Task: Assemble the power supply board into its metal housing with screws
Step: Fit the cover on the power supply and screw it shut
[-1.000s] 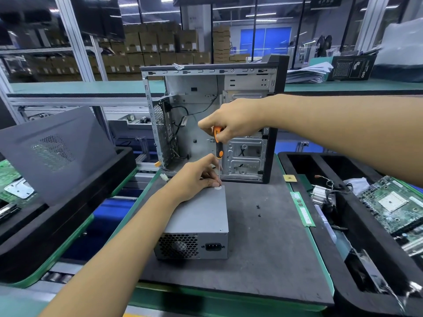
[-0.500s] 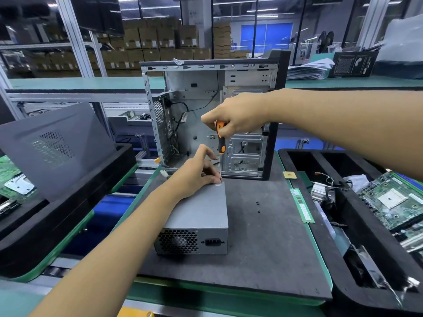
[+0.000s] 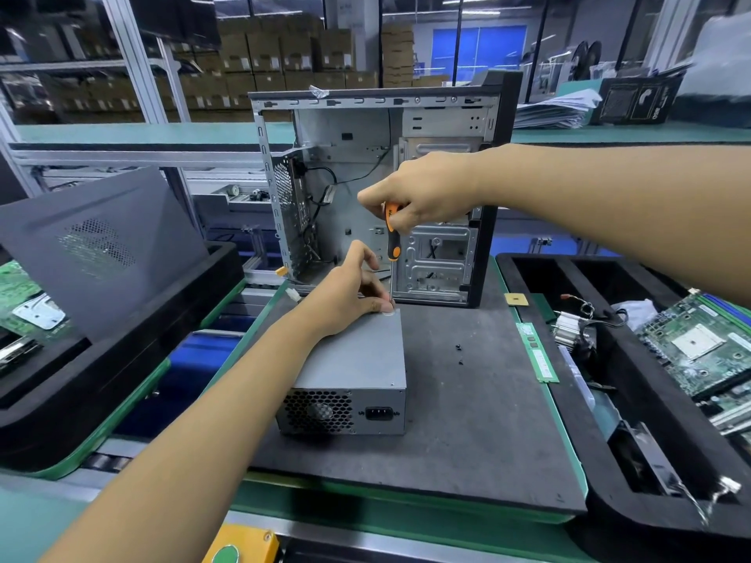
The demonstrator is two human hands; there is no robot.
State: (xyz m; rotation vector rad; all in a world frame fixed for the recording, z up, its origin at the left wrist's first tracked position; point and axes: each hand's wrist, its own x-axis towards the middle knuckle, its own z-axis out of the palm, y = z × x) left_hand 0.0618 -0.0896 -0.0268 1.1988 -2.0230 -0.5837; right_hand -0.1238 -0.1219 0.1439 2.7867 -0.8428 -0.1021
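A grey power supply box (image 3: 357,359) lies on the dark mat (image 3: 467,420), fan grille and socket facing me. My right hand (image 3: 426,193) grips an orange and black screwdriver (image 3: 392,233), held upright with its thin shaft reaching down to the box's far right top corner. My left hand (image 3: 349,294) rests on that far end of the box, its fingertips pinched round the shaft's tip beside a pale round sticker (image 3: 390,313). Whether a screw sits under the tip is hidden. The open metal computer case (image 3: 365,156) stands upright just behind.
Two or three small black screws (image 3: 459,353) lie on the mat right of the box, beside a green memory stick (image 3: 538,353). A black foam tray (image 3: 634,400) with circuit boards is at right. Another tray with a grey side panel (image 3: 101,245) is at left.
The screwdriver rose a little half a second ago, then came back down onto the box's corner. My left hand's fingers stay at the tip, one finger now lifted.
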